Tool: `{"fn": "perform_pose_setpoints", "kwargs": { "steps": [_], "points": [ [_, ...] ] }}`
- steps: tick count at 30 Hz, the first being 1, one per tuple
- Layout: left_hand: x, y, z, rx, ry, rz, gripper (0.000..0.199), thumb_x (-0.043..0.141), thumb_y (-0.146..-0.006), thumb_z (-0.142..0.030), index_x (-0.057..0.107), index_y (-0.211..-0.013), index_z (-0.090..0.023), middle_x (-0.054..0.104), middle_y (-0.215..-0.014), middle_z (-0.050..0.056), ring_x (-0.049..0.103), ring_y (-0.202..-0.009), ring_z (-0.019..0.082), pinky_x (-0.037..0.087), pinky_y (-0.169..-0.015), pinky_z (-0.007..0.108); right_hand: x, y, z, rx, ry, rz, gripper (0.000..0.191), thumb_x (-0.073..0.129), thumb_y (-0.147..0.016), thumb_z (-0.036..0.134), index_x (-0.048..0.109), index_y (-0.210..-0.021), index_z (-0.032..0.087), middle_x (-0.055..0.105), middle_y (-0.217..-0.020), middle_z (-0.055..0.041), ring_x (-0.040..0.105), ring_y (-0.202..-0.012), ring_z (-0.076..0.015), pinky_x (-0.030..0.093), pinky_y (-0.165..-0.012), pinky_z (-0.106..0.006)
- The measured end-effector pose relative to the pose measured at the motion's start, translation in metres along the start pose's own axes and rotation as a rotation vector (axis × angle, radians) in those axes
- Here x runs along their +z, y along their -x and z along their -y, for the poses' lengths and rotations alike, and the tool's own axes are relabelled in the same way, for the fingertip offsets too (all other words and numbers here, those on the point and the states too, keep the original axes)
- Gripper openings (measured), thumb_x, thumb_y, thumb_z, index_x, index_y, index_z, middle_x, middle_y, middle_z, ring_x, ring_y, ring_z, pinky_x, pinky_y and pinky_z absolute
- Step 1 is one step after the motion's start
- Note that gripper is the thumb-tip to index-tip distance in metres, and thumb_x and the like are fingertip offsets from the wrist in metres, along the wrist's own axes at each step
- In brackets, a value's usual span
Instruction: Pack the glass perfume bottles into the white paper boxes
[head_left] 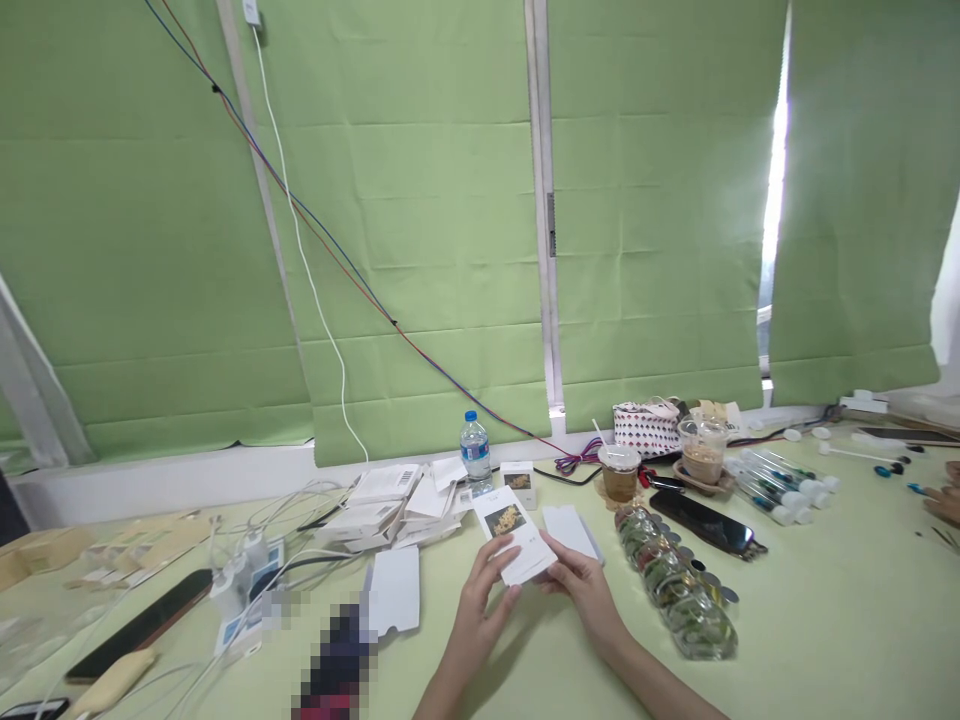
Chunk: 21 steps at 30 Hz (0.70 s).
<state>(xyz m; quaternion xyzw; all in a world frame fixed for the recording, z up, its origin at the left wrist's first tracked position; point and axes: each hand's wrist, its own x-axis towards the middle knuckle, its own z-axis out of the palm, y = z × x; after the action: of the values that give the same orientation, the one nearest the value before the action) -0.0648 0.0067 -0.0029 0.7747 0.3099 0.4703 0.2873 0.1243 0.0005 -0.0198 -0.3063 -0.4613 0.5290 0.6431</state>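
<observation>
A small white paper box (pixel 521 550) with a yellowish picture on its front is held tilted above the table. My left hand (pixel 486 590) grips its left side, and the fingers of my right hand (pixel 585 590) close on its lower right corner. Just behind it stands a similar white box (pixel 517 476) with the same kind of picture. Flat white cartons lie on either side, one carton (pixel 395 590) to the left and another carton (pixel 568 528) near my right hand. Farther left is a messy pile of white flat boxes (pixel 382 500).
Right of my hands runs a row of clear containers (pixel 671 585) with green contents. Beyond are a black phone (pixel 701 522), two drink cups (pixel 620 478) and clear tubes (pixel 780 485). A water bottle (pixel 475 450) stands at the back. A power strip (pixel 251 590) with cables lies left.
</observation>
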Motion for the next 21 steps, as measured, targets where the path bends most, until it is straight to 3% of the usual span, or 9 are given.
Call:
{"fn": "perform_pose_setpoints", "kwargs": {
  "steps": [8,21],
  "points": [
    [-0.0015,-0.0003,-0.0063,-0.034,-0.001,0.016,0.037,0.052,-0.088,-0.043,0.059,-0.124,-0.033,0.049,-0.138,0.01,0.043,-0.129,0.03,0.041,-0.104,0.047,0.0025,0.0007,0.0027,0.003,0.023,-0.037,0.055,0.08,-0.061,0.048,0.071,-0.111,0.025,0.075,-0.085,-0.0047,0.064,-0.068,-0.021,0.055,-0.066,-0.037],
    [-0.0002,0.0006,-0.0051,0.063,-0.119,0.036,0.04,0.056,-0.087,-0.037,0.055,-0.127,-0.038,0.051,-0.136,0.01,0.044,-0.128,0.032,0.038,-0.105,0.054,0.0004,-0.0004,-0.0027,-0.03,0.047,-0.081,0.058,0.078,-0.061,0.053,0.072,-0.11,0.023,0.073,-0.07,-0.0038,0.062,-0.061,-0.0202,0.056,-0.061,-0.036]
  ]
}}
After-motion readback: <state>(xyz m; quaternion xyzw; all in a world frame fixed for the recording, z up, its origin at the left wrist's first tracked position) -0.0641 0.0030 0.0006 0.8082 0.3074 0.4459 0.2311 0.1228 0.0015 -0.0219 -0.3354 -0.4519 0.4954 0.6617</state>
